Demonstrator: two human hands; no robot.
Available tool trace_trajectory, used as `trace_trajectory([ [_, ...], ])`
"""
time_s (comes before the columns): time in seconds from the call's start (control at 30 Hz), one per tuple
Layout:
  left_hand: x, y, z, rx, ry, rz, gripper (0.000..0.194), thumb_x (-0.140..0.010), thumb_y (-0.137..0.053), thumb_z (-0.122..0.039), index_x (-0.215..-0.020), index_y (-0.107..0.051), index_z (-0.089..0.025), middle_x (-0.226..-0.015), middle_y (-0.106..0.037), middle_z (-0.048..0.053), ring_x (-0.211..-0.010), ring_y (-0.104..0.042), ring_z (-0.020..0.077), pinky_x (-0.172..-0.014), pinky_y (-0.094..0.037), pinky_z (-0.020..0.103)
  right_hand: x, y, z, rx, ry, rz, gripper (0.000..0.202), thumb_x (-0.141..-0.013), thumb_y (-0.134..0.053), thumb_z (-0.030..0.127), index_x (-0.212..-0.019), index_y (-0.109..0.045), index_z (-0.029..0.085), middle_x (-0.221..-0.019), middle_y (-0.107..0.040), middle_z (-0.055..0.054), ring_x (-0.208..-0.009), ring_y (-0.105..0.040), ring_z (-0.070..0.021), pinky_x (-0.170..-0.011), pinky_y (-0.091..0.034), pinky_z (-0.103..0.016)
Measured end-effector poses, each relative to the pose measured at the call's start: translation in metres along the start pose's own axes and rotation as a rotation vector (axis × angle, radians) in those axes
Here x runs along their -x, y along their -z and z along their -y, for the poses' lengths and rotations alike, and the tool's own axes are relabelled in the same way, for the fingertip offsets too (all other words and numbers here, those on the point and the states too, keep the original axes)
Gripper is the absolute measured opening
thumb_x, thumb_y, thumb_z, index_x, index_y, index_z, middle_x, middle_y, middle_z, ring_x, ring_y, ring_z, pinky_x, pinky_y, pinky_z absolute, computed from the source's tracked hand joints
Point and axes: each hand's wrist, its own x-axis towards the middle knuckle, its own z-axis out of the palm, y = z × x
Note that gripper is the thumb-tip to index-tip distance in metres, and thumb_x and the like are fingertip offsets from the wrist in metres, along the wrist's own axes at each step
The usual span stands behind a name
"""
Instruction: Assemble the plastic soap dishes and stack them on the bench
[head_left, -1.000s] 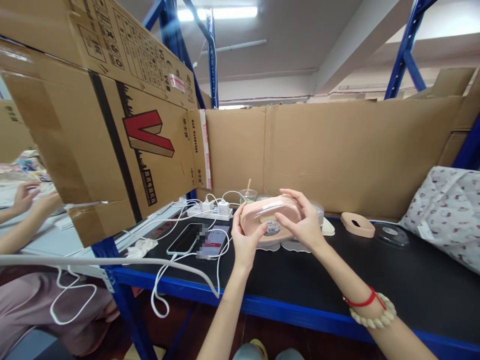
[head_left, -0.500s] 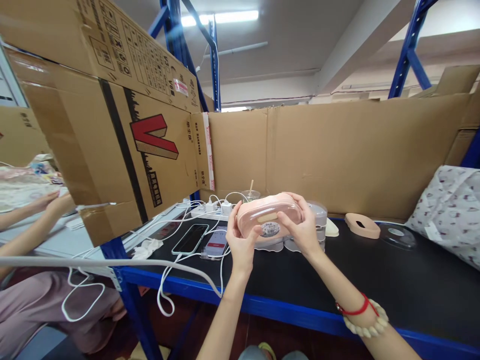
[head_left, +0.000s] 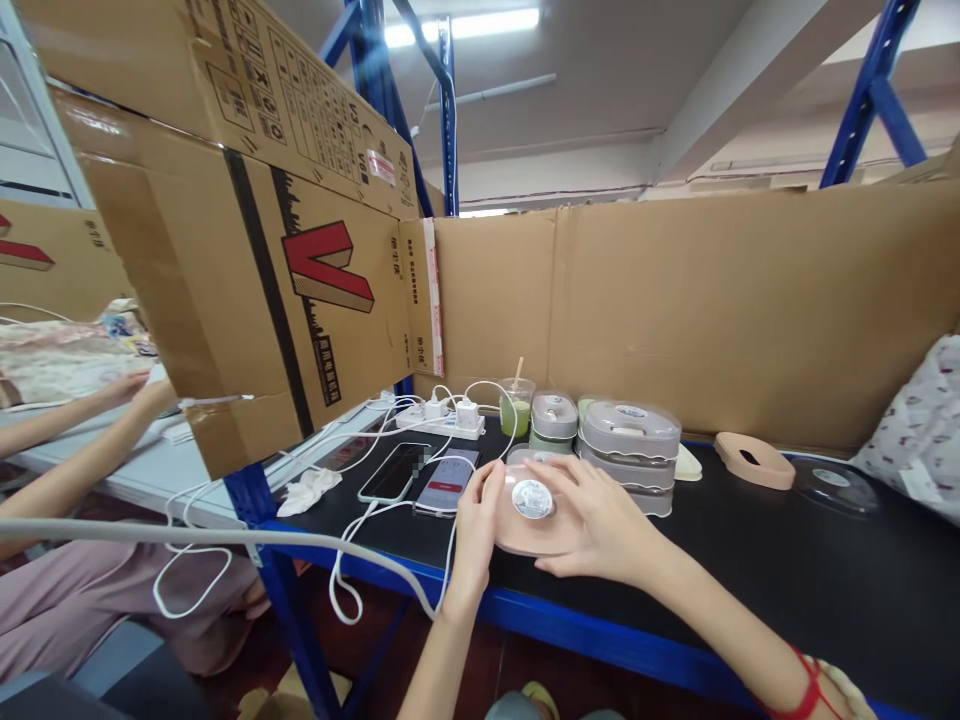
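Between my hands, above the black tabletop, is a pink lunch box (head_left: 517, 535) with a see-through lid and a round printed sticker. My left hand (head_left: 478, 525) grips its left side. My right hand (head_left: 600, 520) wraps its right side, fingers over the upper edge and thumb side low. The fingers cover part of the lid. Just behind stand stacked grey lunch boxes (head_left: 634, 465) with clear lids, and a small green lunch box (head_left: 553, 425) beside them. To the right lie a pink cover with a slot (head_left: 754, 462) and a clear lid (head_left: 832, 490).
Two phones (head_left: 395, 472) with white cables lie left, before a power strip (head_left: 461, 428). A cup of green drink (head_left: 516, 410) stands at the back. Cardboard walls (head_left: 720, 320) enclose the table. A patterned bag (head_left: 919, 430) is at right; another person's arms (head_left: 97, 440) show at left.
The pink lunch box has come down and turned so the stickered lid faces me. My right hand has shifted its hold to the right side. The view has swung slightly left.
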Motion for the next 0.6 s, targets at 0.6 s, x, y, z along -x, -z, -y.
trace_trajectory([
  [0.6,-0.002,0.028,0.024,-0.732,-0.159,0.523,0.116,-0.039,-0.086,-0.032,-0.139,-0.029,-0.017,-0.133,-0.047,0.017,-0.124,-0.042,0.0342,-0.104,-0.029,0.05,0.013,-0.031,-0.036,-0.428,-0.15,-0.047,0.038,-0.071,-0.065,0.042,-0.105,-0.066,0.025,-0.098,-0.058,-0.006,-0.092,-0.062,-0.0219,-0.084,-0.052,-0.04],
])
